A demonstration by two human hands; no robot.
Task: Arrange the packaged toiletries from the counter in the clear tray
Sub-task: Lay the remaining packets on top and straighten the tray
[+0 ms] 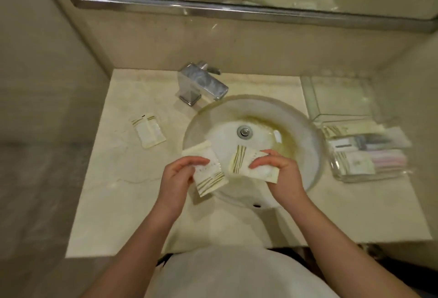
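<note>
Bare forearms reach over the sink [308, 136]. The left hand [182, 175] pinches one striped sachet [209, 177] and the right hand [280, 169] pinches a second sachet [244, 162] lying roughly crosswise. The clear tray [336, 172], partly filled, sits to the right, nearer the right hand. A third sachet [148, 130] waits far left.

No wording can be read. The left packet [209, 175] in my left hand [180, 177] and the right packet [246, 164] in my right hand [280, 171] show gold stripes and tiny print, blurred past reading. So are the spare packet [148, 130] on the surface [113, 191] and the labels in the clear tray [339, 172].
</note>
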